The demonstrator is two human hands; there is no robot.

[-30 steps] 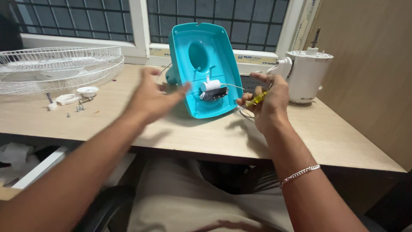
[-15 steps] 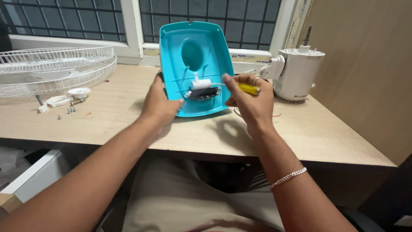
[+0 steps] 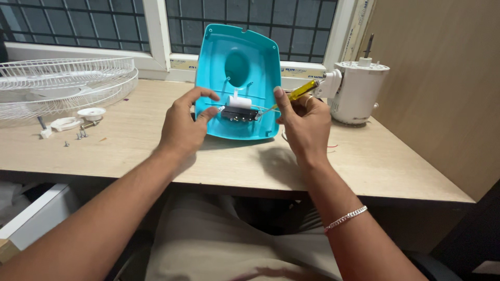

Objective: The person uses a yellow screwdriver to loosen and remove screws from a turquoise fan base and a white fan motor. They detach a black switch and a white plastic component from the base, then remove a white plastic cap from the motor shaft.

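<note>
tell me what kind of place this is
Probably a home or small workroom used for repair: a plain wooden desk under a barred window, with a taken-apart fan on it, namely a white wire guard, a white motor and loose screws.

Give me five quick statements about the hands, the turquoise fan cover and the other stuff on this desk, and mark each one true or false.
1. The right hand holds a yellow-handled screwdriver. True.
2. The turquoise cover lies flat with its hollow side facing down. False: it stands tilted up, its hollow inside facing the person.
3. The left hand is at the cover's left edge, fingers near the black switch block. True.
4. The white wire fan guard sits on the right of the desk. False: it is at the far left.
5. The white motor housing stands right of the cover on the wooden desk. True.
</note>
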